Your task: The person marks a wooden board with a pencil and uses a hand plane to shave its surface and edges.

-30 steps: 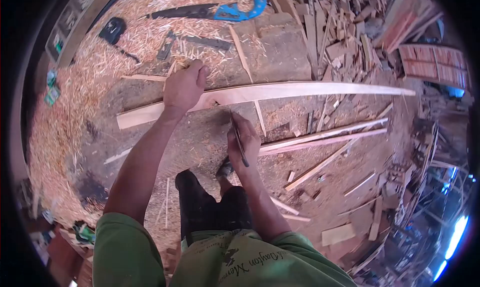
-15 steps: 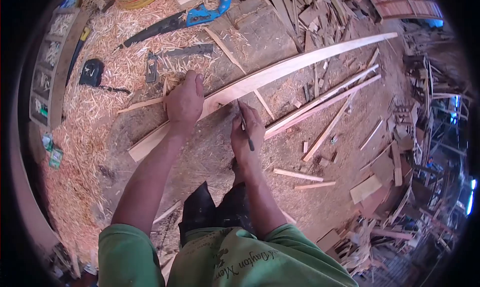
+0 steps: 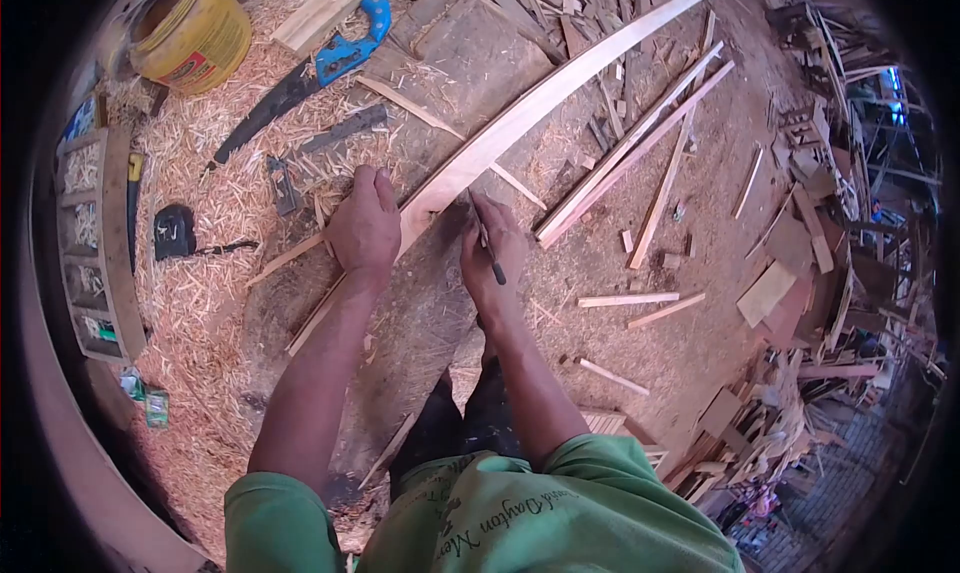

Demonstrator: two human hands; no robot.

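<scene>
A long, slightly curved pale board (image 3: 560,93) runs from the lower left to the upper right over the worn wooden work surface. My left hand (image 3: 364,225) is closed around the board near its lower end, with the thumb along the top. Just right of the board, my right hand (image 3: 495,245) pinches a thin dark pencil-like tool (image 3: 492,257), its upper end close to the board's edge. A small dark knot or hole shows in the board between my hands.
A blue-handled saw (image 3: 345,57), a yellow bucket (image 3: 205,58), a black tape measure (image 3: 174,232) and a slotted wooden frame (image 3: 118,243) lie among shavings at left. Thin wood strips (image 3: 640,143) and scrap pieces (image 3: 765,293) lie at right.
The view has shifted and turned, bringing more of the yellow bucket into sight, and the board appears steeper. Both hands keep their holds, with the tool still by the board's edge.
</scene>
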